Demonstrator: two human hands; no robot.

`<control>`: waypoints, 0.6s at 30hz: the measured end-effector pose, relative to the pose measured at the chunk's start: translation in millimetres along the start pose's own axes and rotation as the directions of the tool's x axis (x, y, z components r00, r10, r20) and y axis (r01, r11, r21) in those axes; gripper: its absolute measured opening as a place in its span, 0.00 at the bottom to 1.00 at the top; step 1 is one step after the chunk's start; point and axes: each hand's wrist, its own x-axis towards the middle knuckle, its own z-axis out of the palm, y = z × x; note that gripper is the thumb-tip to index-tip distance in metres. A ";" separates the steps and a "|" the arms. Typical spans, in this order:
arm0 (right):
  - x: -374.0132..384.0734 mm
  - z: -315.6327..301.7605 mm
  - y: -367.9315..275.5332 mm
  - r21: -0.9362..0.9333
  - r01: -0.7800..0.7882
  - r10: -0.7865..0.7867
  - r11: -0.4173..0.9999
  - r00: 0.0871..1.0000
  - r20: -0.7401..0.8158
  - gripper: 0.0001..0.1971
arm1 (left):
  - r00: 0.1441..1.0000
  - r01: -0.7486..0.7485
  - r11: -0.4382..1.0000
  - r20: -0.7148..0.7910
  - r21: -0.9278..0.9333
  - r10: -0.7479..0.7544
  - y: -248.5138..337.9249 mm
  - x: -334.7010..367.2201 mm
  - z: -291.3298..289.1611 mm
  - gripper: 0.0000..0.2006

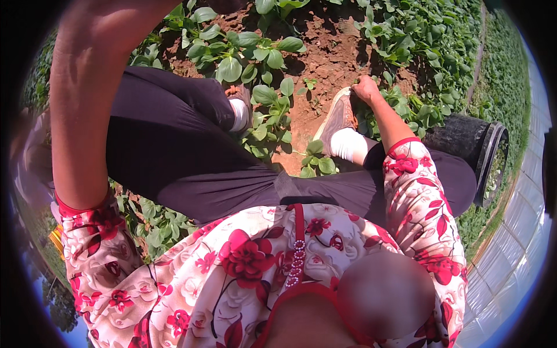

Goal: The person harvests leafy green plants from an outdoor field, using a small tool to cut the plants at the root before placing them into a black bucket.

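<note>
My right hand (pixel 366 89) is low beside the toe of my right shoe (pixel 338 113), at the edge of the leafy green plants (pixel 406 107). Its fingers are curled together; whatever they hold, if anything, is hidden. My left forearm (pixel 87 104) reaches up past the top edge. Only a small shadowed part of my left hand (pixel 227 4) shows there, above a broad-leaved green plant (pixel 238 52), and its fingers cannot be made out. More broad-leaved plants (pixel 270 116) grow between my feet in reddish soil (pixel 322 49).
A black bucket (pixel 458 139) lies on its side beyond my right knee, with some green inside its mouth. Dense leafy rows (pixel 429 35) stretch away at the upper right. Pale plastic sheeting (pixel 516 232) runs along the right rim. My left shoe (pixel 241 101) stands among the plants.
</note>
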 end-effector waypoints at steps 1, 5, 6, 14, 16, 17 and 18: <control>2.9 3.1 6.6 -0.004 0.003 -0.003 1.000 0.992 -0.128 0.16 | 0.998 -0.007 1.000 -0.061 0.026 0.008 -0.2 -1.4 -0.3 0.10; 11.5 -7.7 75.5 0.608 -0.192 0.350 0.770 0.924 -0.151 0.09 | 0.992 0.051 0.994 -0.113 -0.102 -0.063 -18.9 2.4 -10.5 0.10; 30.2 -11.7 35.7 0.741 -0.143 0.302 0.656 0.950 -0.084 0.05 | 0.988 0.032 0.998 -0.149 -0.054 -0.039 9.7 -2.9 -1.1 0.10; 30.8 -24.3 51.9 0.988 -0.134 0.416 -0.078 0.896 0.155 0.04 | 0.978 0.133 0.975 -0.135 -0.178 -0.158 -3.0 -0.7 -7.8 0.09; 58.7 -17.8 22.0 0.975 -0.188 0.356 -0.120 0.909 0.219 0.04 | 0.978 0.117 0.988 -0.163 -0.104 -0.133 21.4 -8.6 -2.1 0.09; 57.8 -18.6 41.1 0.971 -0.210 0.388 -0.118 0.890 0.240 0.04 | 0.977 0.134 0.982 -0.146 -0.132 -0.153 14.8 -6.9 -6.5 0.09; 55.0 -20.2 60.7 0.854 -0.256 0.426 0.453 0.904 0.045 0.06 | 0.978 0.147 0.977 -0.127 -0.157 -0.168 9.8 -5.3 -11.2 0.09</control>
